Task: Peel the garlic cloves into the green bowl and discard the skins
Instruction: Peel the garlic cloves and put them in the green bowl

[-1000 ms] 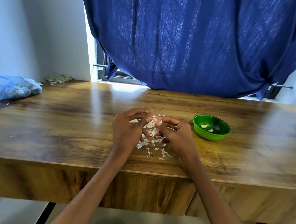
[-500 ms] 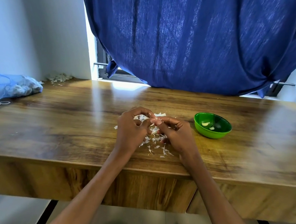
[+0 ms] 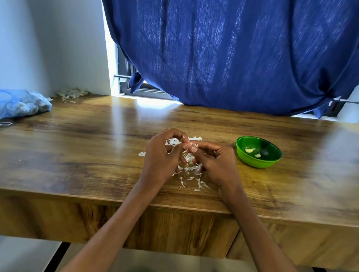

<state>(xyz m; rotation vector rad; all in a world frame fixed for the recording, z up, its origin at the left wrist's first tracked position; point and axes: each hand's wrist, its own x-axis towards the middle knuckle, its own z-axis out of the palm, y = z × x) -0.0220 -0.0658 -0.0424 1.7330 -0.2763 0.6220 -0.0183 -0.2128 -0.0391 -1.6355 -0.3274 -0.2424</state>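
Note:
At the middle of the wooden table (image 3: pixel 84 148), my left hand (image 3: pixel 163 156) and my right hand (image 3: pixel 215 164) meet fingertip to fingertip. Together they pinch a small garlic clove (image 3: pixel 189 146), which the fingers mostly hide. Under and between the hands lies a scatter of white garlic skins (image 3: pixel 188 176). To the right of my right hand stands the green bowl (image 3: pixel 257 163), with two peeled cloves (image 3: pixel 250 150) inside it.
A blue mesh bag of garlic (image 3: pixel 15 105) lies at the table's far left by the wall. Another heap of skins (image 3: pixel 72 93) sits in the back left corner. A blue curtain (image 3: pixel 238 49) hangs behind the table's far edge.
Both hands stay together over the skins, with only small finger movements on the clove. The view has shifted slightly.

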